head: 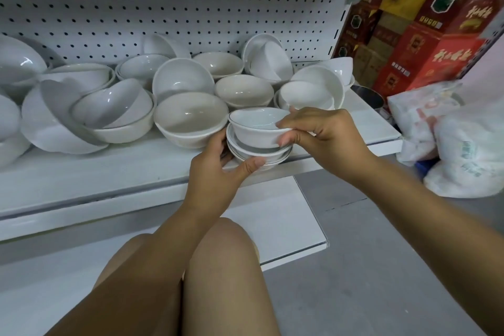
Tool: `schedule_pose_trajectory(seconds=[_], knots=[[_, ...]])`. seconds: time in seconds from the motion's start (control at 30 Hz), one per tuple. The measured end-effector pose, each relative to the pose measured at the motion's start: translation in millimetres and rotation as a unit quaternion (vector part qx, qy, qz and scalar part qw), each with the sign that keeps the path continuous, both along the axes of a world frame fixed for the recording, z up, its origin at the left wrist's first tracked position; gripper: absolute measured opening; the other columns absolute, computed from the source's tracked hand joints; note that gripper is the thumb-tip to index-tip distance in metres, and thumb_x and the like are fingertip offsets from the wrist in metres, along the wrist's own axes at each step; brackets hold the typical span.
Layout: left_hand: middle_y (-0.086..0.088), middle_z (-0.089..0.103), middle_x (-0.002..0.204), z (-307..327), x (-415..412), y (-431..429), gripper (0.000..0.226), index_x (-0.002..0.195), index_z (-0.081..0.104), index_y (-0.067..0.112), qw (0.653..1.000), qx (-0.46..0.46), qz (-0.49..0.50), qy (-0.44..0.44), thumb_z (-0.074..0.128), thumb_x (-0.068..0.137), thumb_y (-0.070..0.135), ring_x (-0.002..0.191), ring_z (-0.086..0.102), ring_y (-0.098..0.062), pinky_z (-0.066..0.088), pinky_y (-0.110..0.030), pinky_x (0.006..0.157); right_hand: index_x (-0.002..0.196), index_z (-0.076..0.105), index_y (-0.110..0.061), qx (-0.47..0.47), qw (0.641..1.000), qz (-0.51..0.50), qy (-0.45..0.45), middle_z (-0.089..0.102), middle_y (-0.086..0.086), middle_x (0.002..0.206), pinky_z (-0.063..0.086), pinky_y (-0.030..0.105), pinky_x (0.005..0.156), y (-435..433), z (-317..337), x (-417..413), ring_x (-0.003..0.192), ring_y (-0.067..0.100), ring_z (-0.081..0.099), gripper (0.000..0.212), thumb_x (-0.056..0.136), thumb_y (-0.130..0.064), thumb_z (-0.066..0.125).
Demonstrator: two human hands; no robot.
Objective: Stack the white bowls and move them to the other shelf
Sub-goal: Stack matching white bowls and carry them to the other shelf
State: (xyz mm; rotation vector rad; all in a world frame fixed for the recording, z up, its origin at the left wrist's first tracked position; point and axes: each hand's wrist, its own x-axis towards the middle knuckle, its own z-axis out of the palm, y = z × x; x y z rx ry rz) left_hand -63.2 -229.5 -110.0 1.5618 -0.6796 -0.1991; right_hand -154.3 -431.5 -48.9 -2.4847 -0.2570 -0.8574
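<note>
Centre frame, at shelf [109, 172] front edge: right hand [321, 131] pinches top bowl [256, 124] by its rim; left hand [218, 163] cups small stack [259, 154] below. Best lower it level & centred, w/ left hand steadying stack vs tipping.

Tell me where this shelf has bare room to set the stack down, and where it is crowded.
Bare: the front strip of the shelf, between its edge and the loose bowls, left of the stack in the left hand and right hand; also the right end, between bowls and metal pot. Crowded: middle and back, bowls piled to the pegboard.
</note>
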Motion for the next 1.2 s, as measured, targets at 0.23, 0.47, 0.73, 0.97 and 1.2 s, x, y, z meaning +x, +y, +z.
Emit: schedule_pose_trajectory(seconds=[0.23,0.47,0.73,0.97,1.2], knots=[[0.014,0.064,0.134,-2,1,0,0.077,0.148,0.05,0.019,1.0,0.002,0.002,0.0,0.084,0.08,0.03,0.123,0.061,0.001,0.05,-0.027,0.106,0.088,0.076,0.003,-0.076,0.997,0.026,-0.005,0.074,0.019,0.088,0.049,0.044,0.103,2,-6,1,0.085,0.041,0.07,0.029,0.099,-0.022,0.064],[0.011,0.064,0.136,0,0,1,0.076,0.148,0.05,0.018,1.0,0.005,-0.001,0.001,0.084,0.081,0.026,0.124,0.061,0.0,0.05,-0.031,0.109,0.103,0.076,0.003,-0.132,0.991,0.03,-0.018,0.075,0.017,0.098,0.045,0.034,0.109,0,-7,0,0.09,0.036,0.071,0.021,0.097,-0.015,0.067],[0.012,0.064,0.137,3,-1,3,0.075,0.148,0.05,0.022,1.0,0.005,-0.009,0.008,0.084,0.082,0.027,0.125,0.061,-0.002,0.049,-0.035,0.11,0.141,0.059,-0.006,0.051,0.994,-0.095,-0.023,0.059,0.006,0.146,0.043,0.032,0.115,22,-28,-20,0.138,0.015,0.053,0.044,0.101,-0.024,0.063],[0.012,0.064,0.137,3,-1,3,0.075,0.148,0.05,0.021,1.0,0.006,-0.017,-0.006,0.082,0.082,0.035,0.125,0.06,-0.001,0.049,-0.031,0.109,0.146,0.054,-0.026,0.432,0.888,-0.156,-0.006,0.057,-0.017,0.144,0.047,0.028,0.111,75,-46,-21,0.136,-0.002,0.049,0.051,0.099,-0.045,0.059],[0.014,0.065,0.133,10,-1,6,0.049,0.144,0.053,0.015,0.999,-0.018,-0.028,0.024,0.063,0.098,0.028,0.123,0.06,0.005,0.047,-0.013,0.099,0.137,0.062,-0.033,0.527,0.834,-0.164,-0.007,0.067,-0.02,0.129,0.051,0.017,0.098,90,-38,-2,0.121,-0.007,0.059,0.038,0.101,-0.045,0.06]])
